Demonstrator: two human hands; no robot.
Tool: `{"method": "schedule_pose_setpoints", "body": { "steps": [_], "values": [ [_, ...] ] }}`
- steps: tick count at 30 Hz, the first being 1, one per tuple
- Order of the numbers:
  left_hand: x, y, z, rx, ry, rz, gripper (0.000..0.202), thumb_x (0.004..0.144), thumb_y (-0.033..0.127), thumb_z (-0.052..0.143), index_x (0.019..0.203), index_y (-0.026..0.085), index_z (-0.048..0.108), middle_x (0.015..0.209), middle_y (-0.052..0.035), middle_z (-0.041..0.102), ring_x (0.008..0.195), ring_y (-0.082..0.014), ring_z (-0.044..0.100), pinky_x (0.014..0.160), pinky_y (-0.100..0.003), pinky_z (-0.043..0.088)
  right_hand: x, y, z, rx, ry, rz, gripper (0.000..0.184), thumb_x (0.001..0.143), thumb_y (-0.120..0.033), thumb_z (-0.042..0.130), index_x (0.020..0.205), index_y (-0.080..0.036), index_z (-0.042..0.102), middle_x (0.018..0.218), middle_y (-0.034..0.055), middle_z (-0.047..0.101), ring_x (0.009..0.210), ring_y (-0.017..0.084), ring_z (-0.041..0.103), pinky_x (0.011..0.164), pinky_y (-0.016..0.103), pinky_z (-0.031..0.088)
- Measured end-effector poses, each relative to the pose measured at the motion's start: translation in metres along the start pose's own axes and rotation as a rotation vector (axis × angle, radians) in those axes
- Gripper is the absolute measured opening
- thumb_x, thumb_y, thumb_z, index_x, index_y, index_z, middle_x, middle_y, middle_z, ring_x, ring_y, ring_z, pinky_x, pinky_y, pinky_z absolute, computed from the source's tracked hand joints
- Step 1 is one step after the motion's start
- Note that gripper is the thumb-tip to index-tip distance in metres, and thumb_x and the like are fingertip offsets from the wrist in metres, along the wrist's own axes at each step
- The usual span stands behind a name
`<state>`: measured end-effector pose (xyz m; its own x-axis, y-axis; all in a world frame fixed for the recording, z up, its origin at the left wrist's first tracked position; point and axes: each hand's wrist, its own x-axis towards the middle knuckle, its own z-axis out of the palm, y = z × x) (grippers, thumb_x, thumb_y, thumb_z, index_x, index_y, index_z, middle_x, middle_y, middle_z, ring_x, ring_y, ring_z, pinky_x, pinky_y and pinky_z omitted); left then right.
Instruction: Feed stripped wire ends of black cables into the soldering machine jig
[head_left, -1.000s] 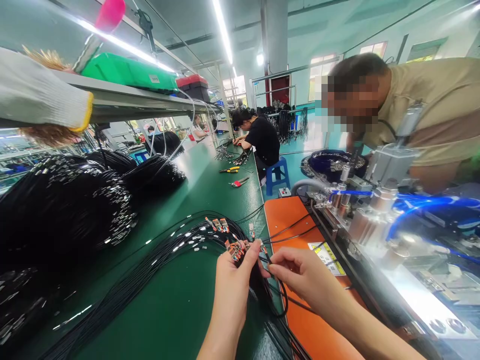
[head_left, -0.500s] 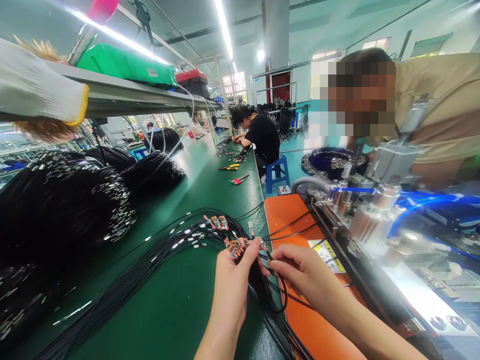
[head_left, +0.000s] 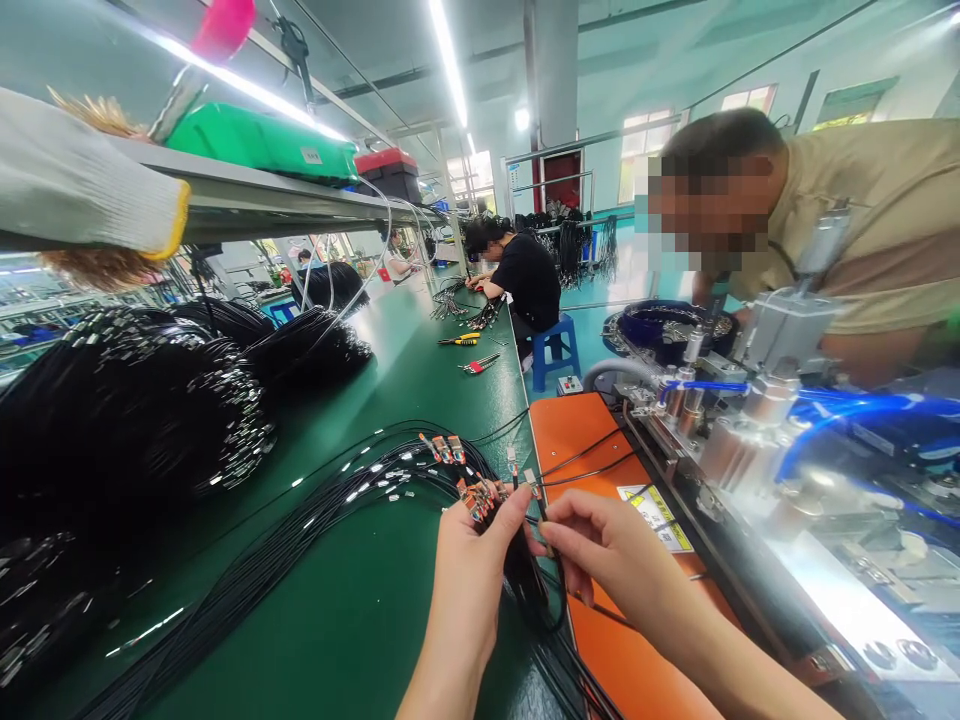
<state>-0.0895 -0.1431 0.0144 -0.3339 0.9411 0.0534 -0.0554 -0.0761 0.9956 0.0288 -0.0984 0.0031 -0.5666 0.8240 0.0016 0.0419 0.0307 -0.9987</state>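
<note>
My left hand [head_left: 480, 545] is closed round a bunch of black cables whose connector ends [head_left: 478, 497], orange with metal tips, stick up past the thumb. My right hand [head_left: 596, 540] pinches one black cable [head_left: 543, 506] just below its metal-tipped end [head_left: 532, 482], to the right of the bunch. Another cable end [head_left: 512, 460] stands up a little behind. A long bundle of black cables [head_left: 300, 530] with bright tips lies on the green table [head_left: 360, 620] to the left, and several orange connectors [head_left: 448, 449] rest on it.
At the right stand an orange plate [head_left: 577, 430] and a metal machine [head_left: 750, 450] with blue hoses, a person [head_left: 862, 230] leaning over it. Large coils of black cable [head_left: 150, 400] fill the left. Yellow pliers [head_left: 460, 340] and a red-handled tool [head_left: 480, 365] lie farther back, near a seated person [head_left: 529, 280].
The cable end in my right hand now stands more upright and slightly apart from the bunch. The view has shifted slightly; my left hand keeps its hold.
</note>
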Motion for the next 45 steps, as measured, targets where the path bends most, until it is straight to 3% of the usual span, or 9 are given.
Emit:
{"method": "schedule_pose_setpoints", "body": {
  "steps": [13, 21, 26, 34, 39, 45],
  "values": [
    [0.001, 0.002, -0.001, 0.050, 0.076, -0.003, 0.028, 0.071, 0.037, 0.067, 0.063, 0.013, 0.056, 0.059, 0.0027, 0.049, 0.056, -0.0080, 0.040, 0.052, -0.018, 0.032, -0.001, 0.003, 0.008, -0.018, 0.007, 0.005, 0.022, 0.068, -0.039, 0.050, 0.064, -0.020, 0.042, 0.038, -0.0064, 0.047, 0.030, 0.007, 0.042, 0.029, 0.015, 0.033],
    [0.001, 0.002, 0.002, 0.074, 0.082, -0.007, 0.022, 0.069, 0.031, 0.068, 0.063, 0.012, 0.058, 0.061, 0.0013, 0.052, 0.058, -0.0096, 0.043, 0.054, -0.019, 0.035, -0.002, 0.007, 0.014, -0.078, -0.001, -0.035, 0.019, 0.077, -0.037, 0.043, 0.070, -0.020, 0.042, 0.040, -0.0078, 0.044, 0.030, 0.008, 0.040, 0.031, 0.016, 0.029],
    [0.004, 0.004, 0.001, 0.106, 0.076, 0.013, 0.016, 0.064, 0.026, 0.071, 0.068, 0.013, 0.061, 0.066, 0.0005, 0.057, 0.064, -0.0119, 0.050, 0.060, -0.020, 0.040, 0.001, 0.009, 0.014, -0.238, 0.112, -0.243, 0.015, 0.075, -0.030, 0.050, 0.068, -0.017, 0.053, 0.057, -0.0015, 0.051, 0.051, 0.012, 0.046, 0.045, 0.021, 0.033],
    [0.001, 0.017, -0.005, 0.088, -0.001, -0.012, 0.017, 0.066, 0.024, 0.069, 0.079, 0.014, 0.066, 0.064, -0.0008, 0.063, 0.049, -0.0106, 0.053, 0.051, -0.021, 0.042, 0.003, 0.007, 0.004, -0.087, 0.053, -0.227, 0.025, 0.080, -0.035, 0.047, 0.065, -0.016, 0.053, 0.066, 0.0015, 0.056, 0.063, 0.015, 0.049, 0.057, 0.024, 0.037],
    [0.000, 0.018, -0.003, 0.130, 0.004, -0.008, 0.017, 0.067, 0.025, 0.068, 0.080, 0.013, 0.068, 0.069, -0.0035, 0.066, 0.048, -0.0114, 0.055, 0.050, -0.021, 0.041, 0.003, 0.007, 0.003, -0.060, 0.047, -0.218, 0.024, 0.082, -0.036, 0.045, 0.073, -0.016, 0.055, 0.068, 0.0016, 0.056, 0.068, 0.016, 0.051, 0.061, 0.025, 0.040],
    [0.001, 0.015, -0.006, 0.113, -0.010, -0.024, 0.016, 0.067, 0.026, 0.069, 0.079, 0.013, 0.068, 0.064, -0.0019, 0.064, 0.049, -0.0106, 0.056, 0.050, -0.019, 0.042, 0.004, 0.011, 0.002, -0.112, 0.048, -0.210, 0.028, 0.083, -0.035, 0.044, 0.064, -0.016, 0.051, 0.067, 0.0019, 0.055, 0.066, 0.016, 0.051, 0.061, 0.025, 0.041]
  ]
}}
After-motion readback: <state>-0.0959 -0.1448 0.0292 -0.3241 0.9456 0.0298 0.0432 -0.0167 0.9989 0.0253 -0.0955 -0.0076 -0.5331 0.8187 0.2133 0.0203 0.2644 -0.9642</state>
